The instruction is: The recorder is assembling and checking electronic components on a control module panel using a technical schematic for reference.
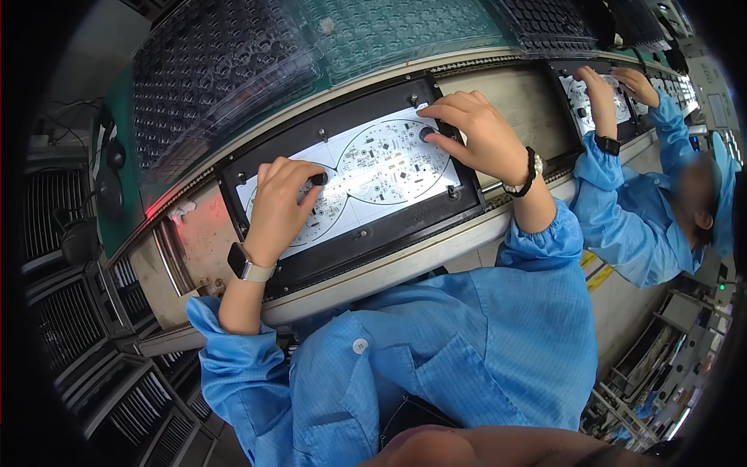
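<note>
A white circuit board panel [354, 210] with two round boards outlined on it lies in a black frame fixture [373, 243] in front of me. My left hand [280, 204] is over the left round board, thumb and fingertips pinching a small black cylindrical part [318, 179]. Over the upper right of the right round board [393, 163], my right hand [484, 136] has thumb and index finger curved around a second small black round part [426, 135]. Whether either part touches the board is hard to see.
Clear plastic trays [222, 70] with many pockets stand on the green surface [117, 198] beyond the conveyor rail [334, 276]. At the right, a co-worker in a blue smock [634, 210] works over another framed board [580, 101]. Black slotted racks [128, 405] stand at the lower left.
</note>
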`<move>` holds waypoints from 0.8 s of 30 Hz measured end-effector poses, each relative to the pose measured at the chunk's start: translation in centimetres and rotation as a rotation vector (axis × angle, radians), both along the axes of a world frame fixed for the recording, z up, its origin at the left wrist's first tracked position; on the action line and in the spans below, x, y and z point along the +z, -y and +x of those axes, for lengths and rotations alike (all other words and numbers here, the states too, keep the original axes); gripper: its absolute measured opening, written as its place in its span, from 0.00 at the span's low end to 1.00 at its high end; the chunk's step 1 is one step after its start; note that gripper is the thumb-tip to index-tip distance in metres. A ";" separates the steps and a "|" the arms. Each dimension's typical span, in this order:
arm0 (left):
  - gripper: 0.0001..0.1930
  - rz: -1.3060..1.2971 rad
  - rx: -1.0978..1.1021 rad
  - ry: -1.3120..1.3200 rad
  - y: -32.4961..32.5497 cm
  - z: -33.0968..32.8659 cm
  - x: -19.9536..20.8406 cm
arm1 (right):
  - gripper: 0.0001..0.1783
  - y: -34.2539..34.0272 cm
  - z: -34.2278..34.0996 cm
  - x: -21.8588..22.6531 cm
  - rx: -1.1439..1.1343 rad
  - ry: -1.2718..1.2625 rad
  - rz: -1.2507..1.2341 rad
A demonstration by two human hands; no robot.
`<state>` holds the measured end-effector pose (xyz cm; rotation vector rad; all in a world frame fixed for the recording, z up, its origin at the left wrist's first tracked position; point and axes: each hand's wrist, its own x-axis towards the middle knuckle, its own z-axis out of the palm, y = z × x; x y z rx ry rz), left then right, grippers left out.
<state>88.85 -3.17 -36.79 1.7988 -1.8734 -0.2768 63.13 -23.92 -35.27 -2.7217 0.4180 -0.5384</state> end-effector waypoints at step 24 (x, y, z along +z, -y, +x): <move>0.11 -0.046 -0.133 0.144 1.6 0.9 0.3 | 0.12 -1.0 0.9 3.3 0.072 -0.052 -0.118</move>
